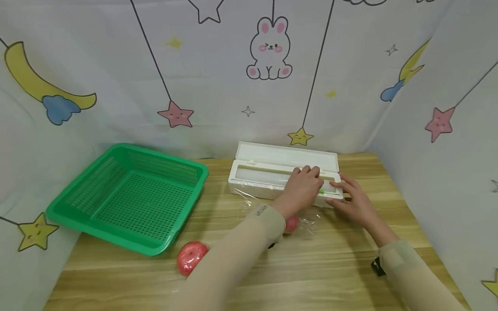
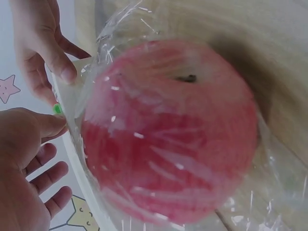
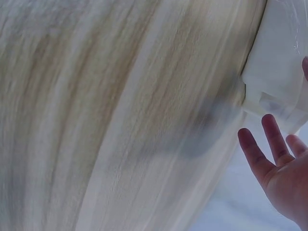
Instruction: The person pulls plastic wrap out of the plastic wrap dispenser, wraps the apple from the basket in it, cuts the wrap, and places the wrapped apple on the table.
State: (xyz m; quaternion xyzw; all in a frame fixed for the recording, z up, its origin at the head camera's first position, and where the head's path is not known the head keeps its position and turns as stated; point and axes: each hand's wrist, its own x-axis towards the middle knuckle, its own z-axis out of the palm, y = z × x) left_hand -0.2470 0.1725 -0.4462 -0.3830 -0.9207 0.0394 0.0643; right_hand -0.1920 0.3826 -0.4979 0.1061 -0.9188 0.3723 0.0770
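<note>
A white cling film dispenser box (image 1: 253, 188) stands at the back of the table, its lid (image 1: 288, 156) raised. Inside lies a roll of film (image 1: 258, 176). My left hand (image 1: 303, 190) reaches over the front edge, thumb and forefinger pinching the small green slide cutter (image 2: 57, 109). My right hand (image 1: 355, 205) grips the box's right end, with the thumb low on the front and fingers higher up. Clear film hangs from the box over a red apple (image 2: 168, 130), which the left arm partly hides in the head view.
A green plastic basket (image 1: 171, 235) stands on the left of the wooden table (image 1: 311, 276). A second red apple (image 1: 191, 257), shiny with film around it, sits in front of the basket beside the left sleeve. A patterned cloth (image 1: 218, 77) hangs behind the table.
</note>
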